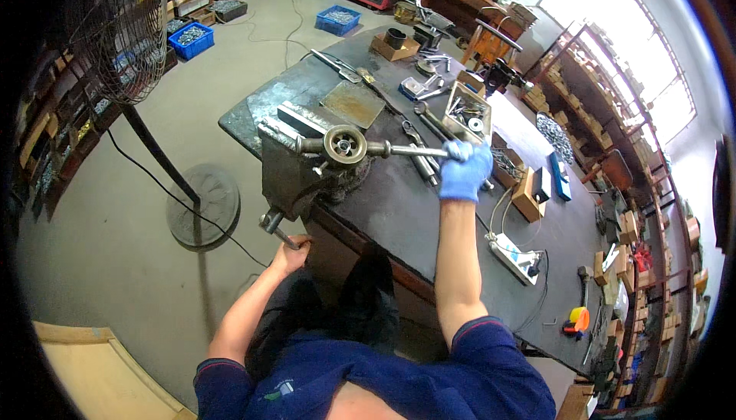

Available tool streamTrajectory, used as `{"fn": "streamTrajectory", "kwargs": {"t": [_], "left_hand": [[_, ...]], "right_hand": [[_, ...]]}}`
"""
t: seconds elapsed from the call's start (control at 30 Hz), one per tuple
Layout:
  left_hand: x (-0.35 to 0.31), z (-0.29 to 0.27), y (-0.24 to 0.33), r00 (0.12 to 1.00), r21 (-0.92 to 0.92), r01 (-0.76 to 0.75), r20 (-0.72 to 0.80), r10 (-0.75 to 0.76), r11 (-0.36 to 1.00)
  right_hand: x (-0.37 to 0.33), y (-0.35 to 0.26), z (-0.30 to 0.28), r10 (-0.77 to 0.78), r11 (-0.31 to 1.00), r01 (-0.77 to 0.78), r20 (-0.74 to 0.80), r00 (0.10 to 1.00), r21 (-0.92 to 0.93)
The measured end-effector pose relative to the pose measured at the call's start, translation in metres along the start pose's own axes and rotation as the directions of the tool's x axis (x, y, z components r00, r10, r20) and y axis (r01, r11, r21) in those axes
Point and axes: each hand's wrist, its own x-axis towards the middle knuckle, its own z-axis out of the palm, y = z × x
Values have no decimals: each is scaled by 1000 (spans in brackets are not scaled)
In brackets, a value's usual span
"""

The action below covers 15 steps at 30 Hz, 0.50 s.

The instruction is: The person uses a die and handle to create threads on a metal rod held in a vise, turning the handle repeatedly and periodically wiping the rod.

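Die stock (360, 146) lying left-right over vise (295, 171), right hand (464, 172) gripping its right handle

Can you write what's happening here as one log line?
right hand: gloved, grips die stock handle | left hand: bare, on vise handle | die stock: over vise | bench: tools, power strip

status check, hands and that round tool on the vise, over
Right hand in blue glove shut on long handle of round metal die stock over grey bench vise. Bare left hand on vise handle. Loose wrenches beside glove.
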Motion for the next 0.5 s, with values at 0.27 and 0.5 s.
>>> {"fn": "streamTrajectory", "kwargs": {"t": [0.27,0.5], "left_hand": [[1,9,-19,996,-41,-31,-88,28,999],[-50,-40,47,993,139,46,100,-60,989]], "right_hand": [[-156,-5,15,-262,952,250,-47,964,-179],[-246,29,32,-370,625,598,484,793,-502]]}}
